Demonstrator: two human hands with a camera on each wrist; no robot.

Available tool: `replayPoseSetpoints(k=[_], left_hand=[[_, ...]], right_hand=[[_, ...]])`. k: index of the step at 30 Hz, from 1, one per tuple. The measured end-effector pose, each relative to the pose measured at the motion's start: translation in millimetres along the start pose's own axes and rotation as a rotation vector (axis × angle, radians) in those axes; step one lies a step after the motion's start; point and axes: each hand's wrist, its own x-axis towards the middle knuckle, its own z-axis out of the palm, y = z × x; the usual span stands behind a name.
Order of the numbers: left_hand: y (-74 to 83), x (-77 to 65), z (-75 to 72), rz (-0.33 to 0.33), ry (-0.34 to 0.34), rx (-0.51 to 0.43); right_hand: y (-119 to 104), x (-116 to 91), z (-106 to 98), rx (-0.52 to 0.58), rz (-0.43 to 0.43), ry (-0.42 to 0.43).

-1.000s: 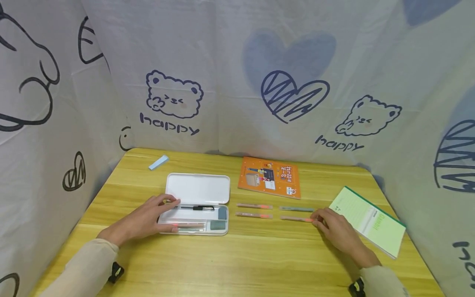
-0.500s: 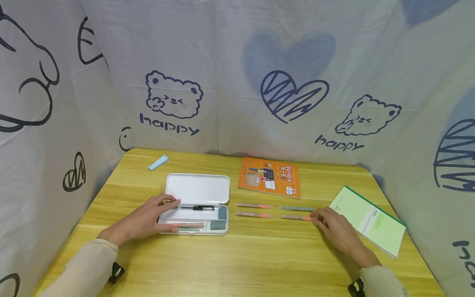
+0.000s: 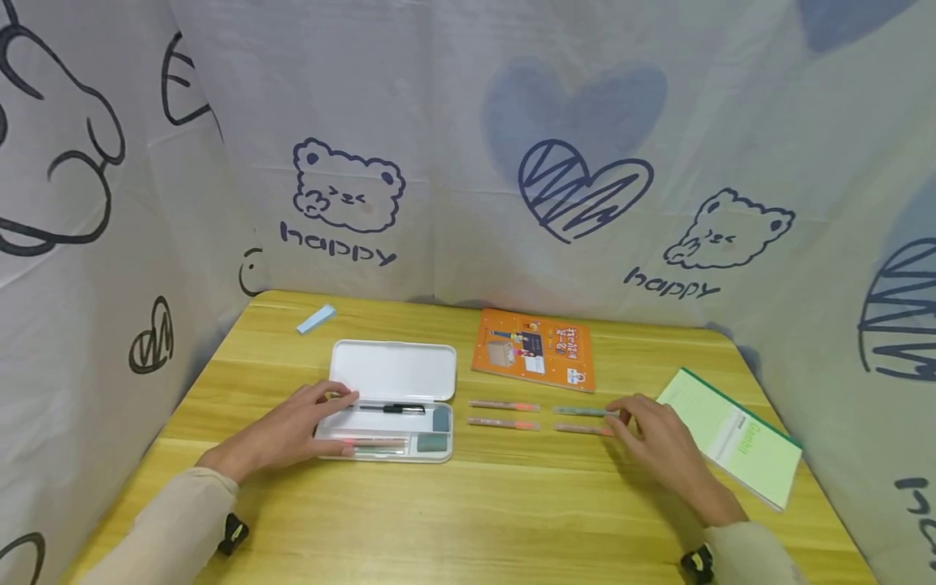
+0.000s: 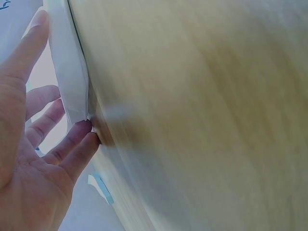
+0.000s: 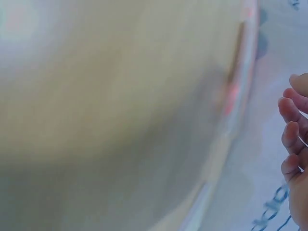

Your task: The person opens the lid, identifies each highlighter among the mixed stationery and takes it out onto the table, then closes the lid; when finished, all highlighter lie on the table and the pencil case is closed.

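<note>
A white pencil case (image 3: pixel 393 372) lies with its lid folded back. My left hand (image 3: pixel 281 431) holds its left end, thumb on the near side and fingers at the hinge side; in the left wrist view the fingertips touch the case end (image 4: pixel 70 67). Inside are a black pen (image 3: pixel 402 409), slim pens (image 3: pixel 376 444) and grey-green blocks (image 3: pixel 431 442). Right of it lie two pink-brown pens (image 3: pixel 503 405), a greenish pen (image 3: pixel 580 411) and another pink-brown pen (image 3: pixel 581 428). My right hand (image 3: pixel 654 443) has its loosely bent fingertips right at the greenish pen's right end, with nothing gripped.
An orange booklet (image 3: pixel 534 349) lies at the back of the wooden table (image 3: pixel 453 520). On the right is a light green notebook (image 3: pixel 734 439), close to the right hand. A small pale blue strip (image 3: pixel 316 319) lies at the back left. Printed white cloth (image 3: pixel 453 244) surrounds the table.
My right hand has moved from the right end of the nearer pink-brown pen slightly left and away from me, to the greenish pen. The left hand stays on the case.
</note>
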Motion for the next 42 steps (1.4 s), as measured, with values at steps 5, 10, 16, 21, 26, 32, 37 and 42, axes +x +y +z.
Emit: replayPoseSetpoints(k=[5,10,16,21,26,32,37,42], left_hand=[[-0.3,0.8,-0.1,-0.005,0.001,0.003],[-0.3,1.1,-0.2,-0.001,-0.005,-0.006],[-0.9,0.3,-1.9,-0.007,-0.002,-0.006],[-0.4,0.7,-1.8,0.005,-0.007,0.001],[0.7,0.9,-1.7,-0.004,-0.015,-0.003],[1.3,2.5,-2.3,-0.006,-0.01,-0.009],[1.2,2.2,-1.5,-0.002,-0.013,-0.005],[1.8,2.2,-0.9,-0.005,-0.013,-0.002]], right_hand=[[-31.3,23.5,3.2,0.034,-0.091,0.025],[-65.5,46.3,12.2,0.049,-0.189,0.038],[-114.2,73.5,28.8,0.098,-0.269,0.026],[-157.5,85.3,49.6,0.115,-0.353,-0.05],[-194.0,85.7,70.5,0.127,-0.428,-0.182],[-219.5,87.6,90.5,0.096,-0.416,-0.282],[-229.5,90.2,102.5,0.041,-0.403,-0.3],[-236.9,94.4,104.4,0.023,-0.357,-0.333]])
